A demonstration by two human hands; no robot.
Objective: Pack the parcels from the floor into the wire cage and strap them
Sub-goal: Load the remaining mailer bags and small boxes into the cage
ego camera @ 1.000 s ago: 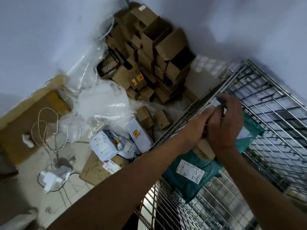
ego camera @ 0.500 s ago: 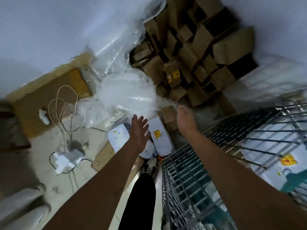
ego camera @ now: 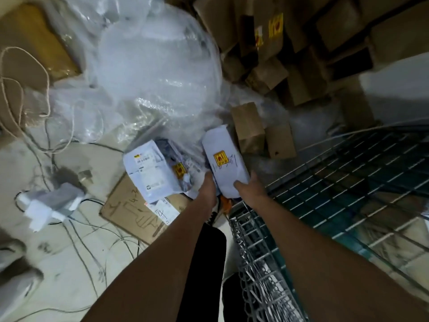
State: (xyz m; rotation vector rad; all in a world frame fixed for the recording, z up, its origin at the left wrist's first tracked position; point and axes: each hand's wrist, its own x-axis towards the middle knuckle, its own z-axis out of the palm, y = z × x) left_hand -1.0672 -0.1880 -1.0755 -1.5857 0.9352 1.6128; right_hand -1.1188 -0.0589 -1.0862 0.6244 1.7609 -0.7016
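Observation:
A white parcel with a yellow sticker [ego camera: 224,160] lies on the floor beside the wire cage [ego camera: 329,189]. My left hand [ego camera: 207,187] grips its left side and my right hand [ego camera: 250,190] holds its near end. A second white parcel with a shipping label [ego camera: 151,173] lies just to the left, on a flat cardboard sheet [ego camera: 130,214]. Two small brown boxes [ego camera: 249,127] stand just beyond the gripped parcel. Inside the cage, teal parcels show through the mesh.
A big heap of clear bubble wrap [ego camera: 151,73] fills the upper middle. Stacked brown cartons [ego camera: 290,47] pile up at the back right. Twine [ego camera: 14,77], cables and a white power adapter [ego camera: 48,203] litter the floor at left. My dark-trousered leg [ego camera: 206,263] stands beside the cage corner.
My hands left the teal parcel in the cage, swung down over the floor, and now both close on the white parcel with the yellow sticker.

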